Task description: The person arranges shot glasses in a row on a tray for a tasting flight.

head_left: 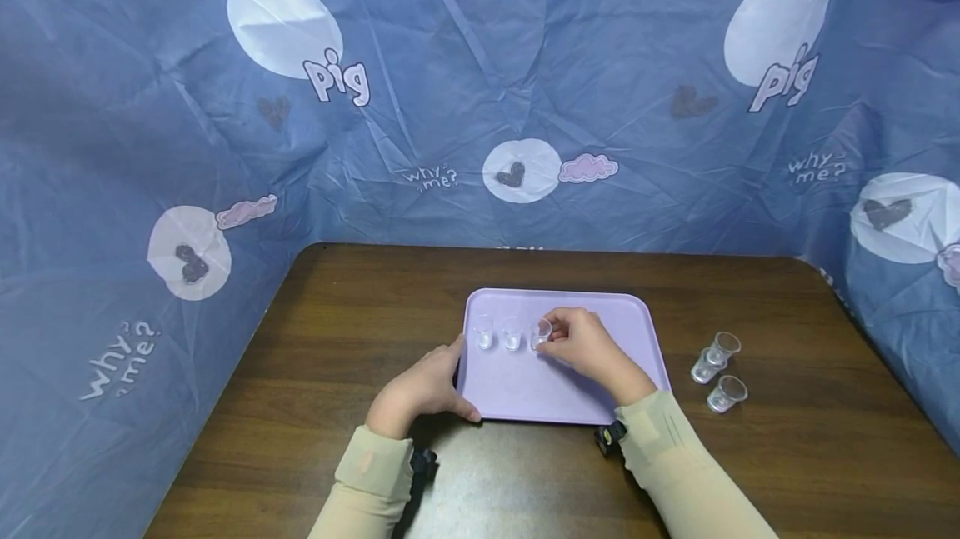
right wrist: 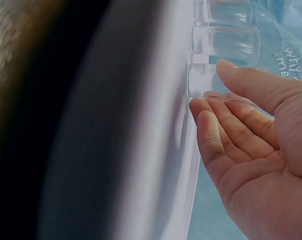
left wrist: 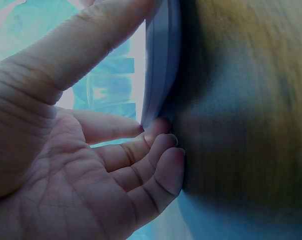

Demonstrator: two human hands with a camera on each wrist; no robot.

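Observation:
A lilac tray (head_left: 525, 393) lies on the table. Three small clear shot glasses stand in a row near its far side: a left glass (head_left: 483, 334), a middle glass (head_left: 512, 334) and a right glass (head_left: 537, 334). My right hand (head_left: 592, 347) pinches the right glass between thumb and fingers, its base at the tray surface; the right wrist view shows the thumb (right wrist: 241, 80) on that glass. My left hand (head_left: 423, 389) holds the tray's near left corner, thumb at the near edge, fingers along the left side. In the left wrist view the fingertips (left wrist: 171, 165) meet the tabletop beside the rim (left wrist: 161, 55).
Right of the tray, more clear shot glasses stand on the brown wooden table (head_left: 360, 306): one (head_left: 726, 396) nearer me, and a close group (head_left: 707, 366) just behind it. A blue printed cloth (head_left: 450, 122) hangs behind the table and along its sides.

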